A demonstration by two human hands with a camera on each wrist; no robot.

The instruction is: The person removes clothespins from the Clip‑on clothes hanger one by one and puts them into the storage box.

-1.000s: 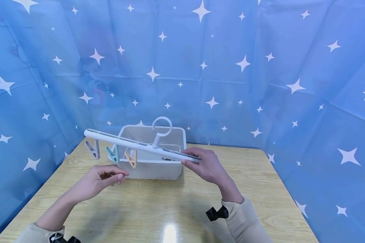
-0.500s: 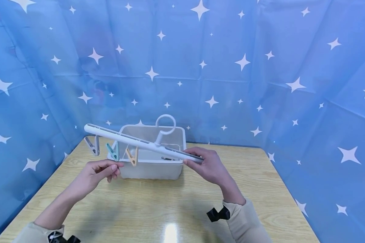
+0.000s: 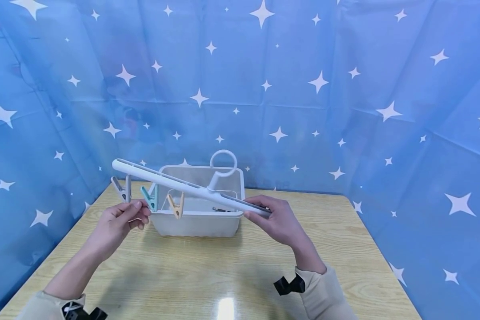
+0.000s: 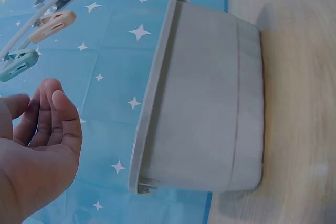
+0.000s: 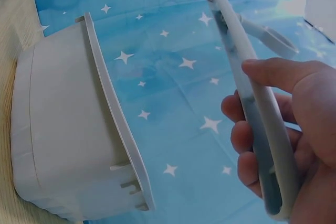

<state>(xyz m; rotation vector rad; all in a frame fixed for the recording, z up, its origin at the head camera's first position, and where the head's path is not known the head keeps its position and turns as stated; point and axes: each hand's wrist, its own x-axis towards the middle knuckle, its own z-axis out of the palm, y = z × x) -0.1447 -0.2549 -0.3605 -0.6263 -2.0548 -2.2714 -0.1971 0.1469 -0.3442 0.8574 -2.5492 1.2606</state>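
Both arms reach forward, the left arm (image 3: 82,258) slanting in from the lower left and the right arm (image 3: 312,262) from the lower right, hands raised and well apart. The left hand (image 3: 114,224) is loosely bent, its thumb close to the fingers; whether the tips meet I can't tell from here. The right hand (image 3: 276,220) grips firmly, thumb laid along one side, fingers curled round from the other.
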